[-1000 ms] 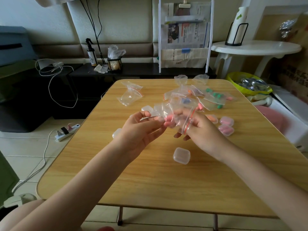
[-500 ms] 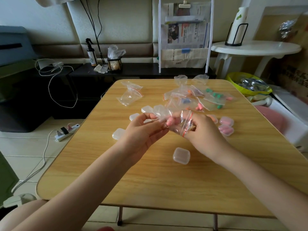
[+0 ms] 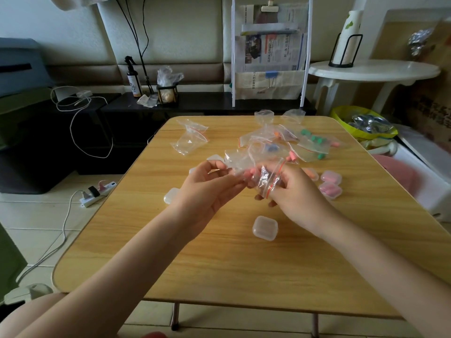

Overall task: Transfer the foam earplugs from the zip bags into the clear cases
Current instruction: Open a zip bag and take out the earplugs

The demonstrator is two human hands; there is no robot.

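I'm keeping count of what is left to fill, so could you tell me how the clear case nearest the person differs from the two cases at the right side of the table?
The near case looks empty and colourless; the two right-side cases hold pink earplugs. The near case lies alone, just below the right hand; the right-side cases sit together as a pair. All three are small, square, clear and closed, resting on the table.

You get soft, dim daylight, faint shadows on the table [image 3: 219, 264], slight blur, and wide-angle bending at the edges.
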